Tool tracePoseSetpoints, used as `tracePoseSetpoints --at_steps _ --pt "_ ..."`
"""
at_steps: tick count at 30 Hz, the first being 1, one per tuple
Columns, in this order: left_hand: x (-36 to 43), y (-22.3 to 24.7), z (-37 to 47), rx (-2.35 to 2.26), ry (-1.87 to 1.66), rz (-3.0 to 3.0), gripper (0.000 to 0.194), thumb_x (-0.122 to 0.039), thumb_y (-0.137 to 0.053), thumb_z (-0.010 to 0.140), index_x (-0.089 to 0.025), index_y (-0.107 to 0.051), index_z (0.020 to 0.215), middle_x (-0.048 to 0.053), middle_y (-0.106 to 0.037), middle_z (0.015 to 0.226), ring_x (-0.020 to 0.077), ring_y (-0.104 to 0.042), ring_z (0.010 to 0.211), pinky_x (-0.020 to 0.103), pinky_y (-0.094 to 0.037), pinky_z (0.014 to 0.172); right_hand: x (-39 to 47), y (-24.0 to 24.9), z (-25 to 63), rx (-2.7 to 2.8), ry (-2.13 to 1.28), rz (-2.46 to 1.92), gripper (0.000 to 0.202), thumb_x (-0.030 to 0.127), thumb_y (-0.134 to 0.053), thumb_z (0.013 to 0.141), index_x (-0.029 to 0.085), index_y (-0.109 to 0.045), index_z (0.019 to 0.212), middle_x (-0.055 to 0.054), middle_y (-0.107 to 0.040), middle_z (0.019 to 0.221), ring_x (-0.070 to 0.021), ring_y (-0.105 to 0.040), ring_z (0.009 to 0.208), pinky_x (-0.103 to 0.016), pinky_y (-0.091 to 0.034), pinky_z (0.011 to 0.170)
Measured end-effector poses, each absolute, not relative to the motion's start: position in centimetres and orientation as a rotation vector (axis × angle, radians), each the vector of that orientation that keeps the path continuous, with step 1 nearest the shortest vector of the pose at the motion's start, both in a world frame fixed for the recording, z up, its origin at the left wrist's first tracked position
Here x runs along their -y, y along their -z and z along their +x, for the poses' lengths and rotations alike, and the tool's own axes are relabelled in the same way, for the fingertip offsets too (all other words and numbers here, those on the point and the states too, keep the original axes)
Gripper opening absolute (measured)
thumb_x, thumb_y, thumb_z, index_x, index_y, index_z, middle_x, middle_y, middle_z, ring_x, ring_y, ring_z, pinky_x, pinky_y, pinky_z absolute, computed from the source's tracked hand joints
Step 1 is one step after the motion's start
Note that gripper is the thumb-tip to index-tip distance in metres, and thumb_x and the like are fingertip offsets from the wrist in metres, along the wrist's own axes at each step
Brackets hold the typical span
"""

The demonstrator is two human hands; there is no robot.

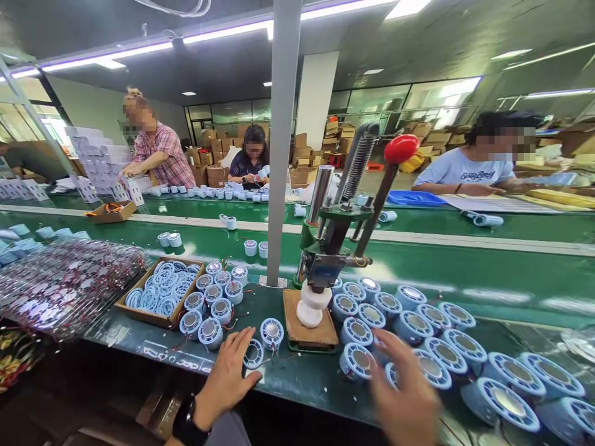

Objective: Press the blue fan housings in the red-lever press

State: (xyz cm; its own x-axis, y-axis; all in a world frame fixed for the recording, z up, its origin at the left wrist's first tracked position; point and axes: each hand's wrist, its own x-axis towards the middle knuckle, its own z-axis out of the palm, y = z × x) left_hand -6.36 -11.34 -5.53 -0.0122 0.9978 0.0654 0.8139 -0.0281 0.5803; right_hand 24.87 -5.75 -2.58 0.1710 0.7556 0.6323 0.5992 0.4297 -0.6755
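My left hand (230, 371), with a dark watch on the wrist, rests at the bench edge with its fingers apart. Beside its thumb and fingertips lies a blue ringed part (253, 354); the hand does not close round it. Just behind stands a round blue unit (272, 333) with a silver centre. My right hand (406, 387), blurred, is over the front of the right group of blue units (446, 352); its thumb and fingers are apart, and nothing shows between them. Between the hands stands a hand press (328, 272) with a red knob and white round pads above a brown base plate.
A cardboard box of blue rings (121, 303) and more blue units (213, 293) stand left of the press. Wired parts in clear bags (69, 279) lie at far left. A grey post (279, 155) rises behind. Several people work across the green conveyor (465, 266).
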Motion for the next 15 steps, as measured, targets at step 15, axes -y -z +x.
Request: tracePoseSetpoints --at_steps 15 --pt "13.3 5.6 -6.0 -1.651 -1.212 1.720 0.068 -0.038 -0.063 0.088 -0.024 -0.037 0.149 0.012 -0.063 0.135 0.0269 -0.063 0.120 0.040 -0.052 0.102 7.1 11.4 11.2 1.763 -0.700 -1.019 0.062 0.011 -0.055 0.075 0.019 -0.052 0.137 -0.011 -0.060 0.136 -0.0237 -0.059 0.125 -0.039 -0.050 0.106"
